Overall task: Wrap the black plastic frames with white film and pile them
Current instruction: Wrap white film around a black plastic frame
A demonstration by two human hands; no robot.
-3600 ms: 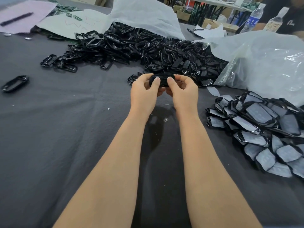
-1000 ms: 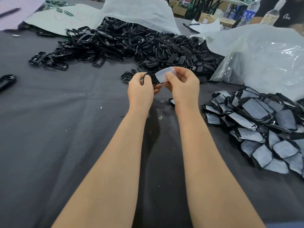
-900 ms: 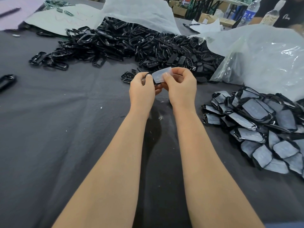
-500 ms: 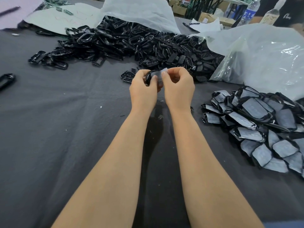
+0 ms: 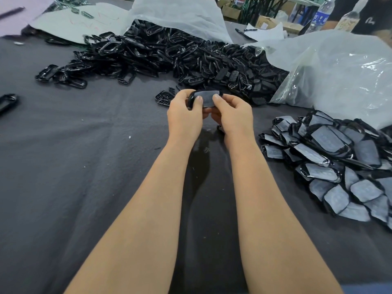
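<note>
Head view: both hands (thumbs up) pinch filmed frame.

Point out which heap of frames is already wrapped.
The heap on the right: its frames carry white film, while the far heap is bare black.

Behind the film-covered frame, the fingertips of the left hand and right hand are hidden. Right of that frame, the pile of wrapped frames runs off the edge; far left, a lone black frame is cut off.
</note>
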